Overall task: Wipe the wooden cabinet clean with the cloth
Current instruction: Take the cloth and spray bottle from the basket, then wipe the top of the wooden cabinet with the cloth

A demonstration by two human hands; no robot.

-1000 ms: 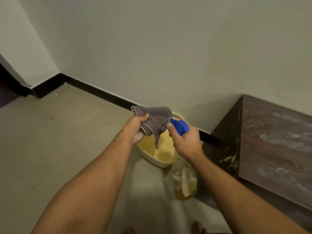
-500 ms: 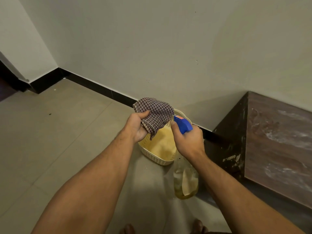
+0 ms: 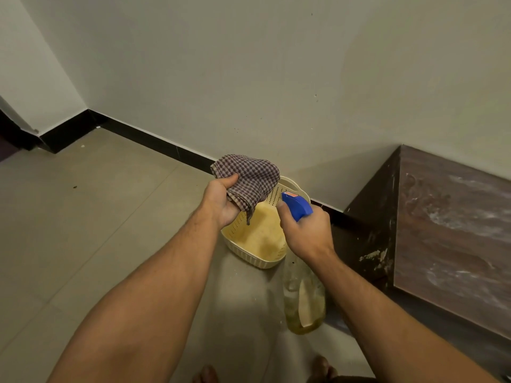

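1. So, the left hand (image 3: 221,200) has the checked cloth (image 3: 253,175) bunched up. The thumb is on top and the other fingers are curled underneath, clamped on the fabric. Most of the cloth puffs up above the fingers, and one tail dangles just below them.
2. The right hand (image 3: 307,233) is wrapped round the neck of a spray bottle (image 3: 302,302), fingers closed on it. One fingertip shows at the front, right under the blue spray head (image 3: 297,207). The trigger is hidden, so I can't tell if it's being squeezed.
3. The nozzle points toward the left-hand fingers and the cloth. It's near the hanging tail but not touching it.
4. The bottle body hangs down below the right-hand fingers. It's see-through plastic with yellowish liquid in the bottom.
5. Under both sets of fingers there's a cream perforated basket (image 3: 250,257) on the tiled floor (image 3: 83,230), close to the wall (image 3: 249,64). Something yellowish is inside it, no idea what.
6. The wooden cabinet (image 3: 453,233) is off to the right of the right-hand fingers, well apart from the cloth. It has a dark brown top with whitish dusty smears all over and chipped patches on the side panel. Neither hand is on it.
7. Bare toes (image 3: 206,374) poke in at the bottom edge, well below the hands.
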